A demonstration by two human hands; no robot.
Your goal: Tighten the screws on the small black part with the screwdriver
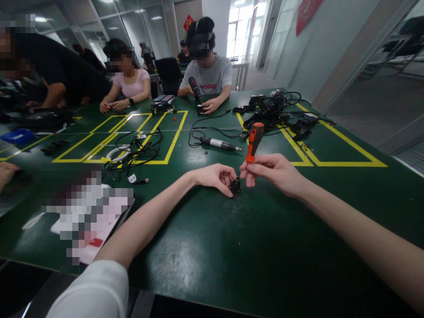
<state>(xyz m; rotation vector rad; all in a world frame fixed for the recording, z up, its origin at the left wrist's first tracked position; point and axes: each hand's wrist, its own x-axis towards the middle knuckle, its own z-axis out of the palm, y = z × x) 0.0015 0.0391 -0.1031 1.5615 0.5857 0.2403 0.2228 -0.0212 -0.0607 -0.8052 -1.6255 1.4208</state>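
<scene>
A small black round part (235, 187) with a short upright post rests on the green tabletop, and my left hand (218, 177) grips it between thumb and fingers. Just to its right, my right hand (272, 172) is closed around the lower end of a screwdriver (255, 140) with an orange and dark grey handle. The handle points up and its blade is hidden by my fingers. Beyond my hands lies a black and silver corded pen-shaped tool (217, 143), its tip toward the right.
Tangled black cables (278, 108) are heaped at the back right, and a looser cable coil (135, 148) lies on the left. Papers (106, 221) sit beside my left forearm. Across the table, a person in grey (212, 75) holds a power driver (194, 88); another person in pink (132, 84) sits nearby.
</scene>
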